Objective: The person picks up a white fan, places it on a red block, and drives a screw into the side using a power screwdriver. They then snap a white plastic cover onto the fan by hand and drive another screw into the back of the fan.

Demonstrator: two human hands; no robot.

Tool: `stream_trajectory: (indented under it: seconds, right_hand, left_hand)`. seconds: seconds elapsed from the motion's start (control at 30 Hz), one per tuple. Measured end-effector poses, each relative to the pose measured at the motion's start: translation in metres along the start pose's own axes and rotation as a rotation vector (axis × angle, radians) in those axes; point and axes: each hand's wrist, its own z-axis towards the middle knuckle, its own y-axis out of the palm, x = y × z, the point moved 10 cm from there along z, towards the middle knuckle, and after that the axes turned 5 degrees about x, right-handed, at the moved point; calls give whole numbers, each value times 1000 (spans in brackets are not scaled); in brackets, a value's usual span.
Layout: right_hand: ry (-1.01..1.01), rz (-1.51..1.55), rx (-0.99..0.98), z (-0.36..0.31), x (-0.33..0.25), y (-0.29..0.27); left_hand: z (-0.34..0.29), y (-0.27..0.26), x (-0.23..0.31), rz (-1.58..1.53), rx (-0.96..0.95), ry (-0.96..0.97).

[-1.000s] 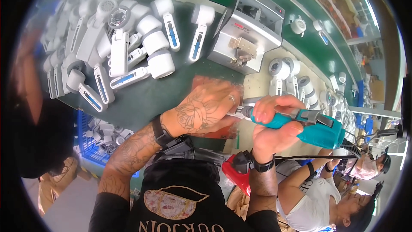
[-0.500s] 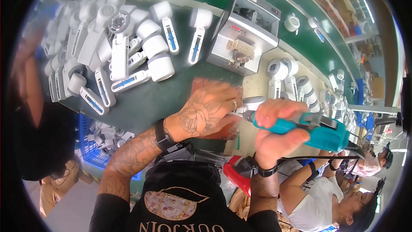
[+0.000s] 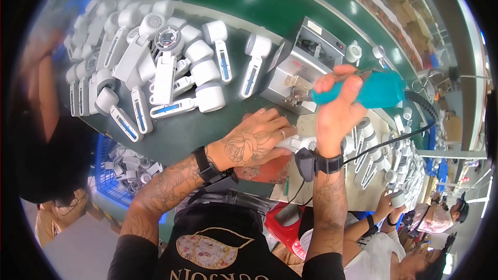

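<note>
My left hand (image 3: 257, 137) is closed over a white handheld fan (image 3: 302, 143), whose round head sticks out past the fingers. The fan lies on a reddish-brown mat (image 3: 265, 172); the hand hides most of its handle. Raised to the right, my right hand (image 3: 337, 109) wraps around a teal electric screwdriver (image 3: 384, 91) with a black cord. The tool's tip points left at the front of a grey metal screw feeder (image 3: 296, 65), by its small brass-coloured outlet block (image 3: 299, 84). Whether the tip touches the block I cannot tell.
Many white fans (image 3: 210, 97) are heaped on the green table at left; more fans (image 3: 371, 134) lie at right. Below the table edge, a blue basket (image 3: 106, 176) holds small white parts. One person stands at left; another (image 3: 381, 254) works at right.
My right hand has lifted the screwdriver up and away from the fan to the screw feeder. My left hand stays on the fan. The whole view has shifted slightly.
</note>
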Motion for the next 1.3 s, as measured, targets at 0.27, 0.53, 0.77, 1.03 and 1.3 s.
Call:
stream_trajectory:
  seconds: [0.27, 0.53, 0.77, 1.03, 1.3]
  right_hand:
    - [-97, -9, -94, -2, 10, 13]
    - [53, 67, -83, -44, -16, -20]
    - [-9, -39, 19, -55, -24, -44]
    - [68, 25, -66, -59, 2, -42]
    - [91, 29, -47, -60, 10, -41]
  left_hand:
    - [2, 0, 1, 24, -36, -21]
    - [0, 1, -3, 52, -11, -43]
    - [1, -1, -3, 39, -22, -48]
    - [1, 3, -3, 46, -38, -63]
    - [2, 4, -4, 60, -24, -52]
